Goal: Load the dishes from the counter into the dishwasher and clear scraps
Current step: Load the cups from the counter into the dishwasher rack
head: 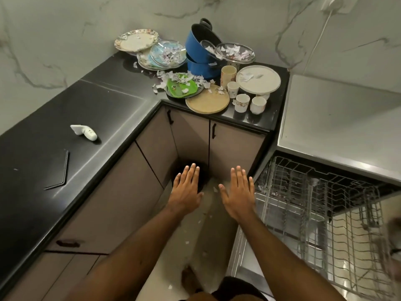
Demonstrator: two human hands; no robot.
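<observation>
Dirty dishes crowd the far corner of the black counter (121, 68): a floral plate (136, 40), glass plates (168, 54) with paper scraps, two stacked blue pots (198, 51), a glass bowl (235, 52) of scraps, a green plate (183, 85), a tan round plate (208, 101), a white plate (258, 79) and several cups (242, 102). The dishwasher rack (314, 205) is pulled out empty at the right. My left hand (186, 190) and my right hand (237, 191) are held out flat, palms down, over the floor, holding nothing.
A dark bin (200, 177) stands on the floor in the corner under my left hand. Scraps (186, 242) lie scattered on the floor. A white device (85, 131) and a dark phone (61, 172) lie on the left counter. A steel surface (338, 118) sits above the dishwasher.
</observation>
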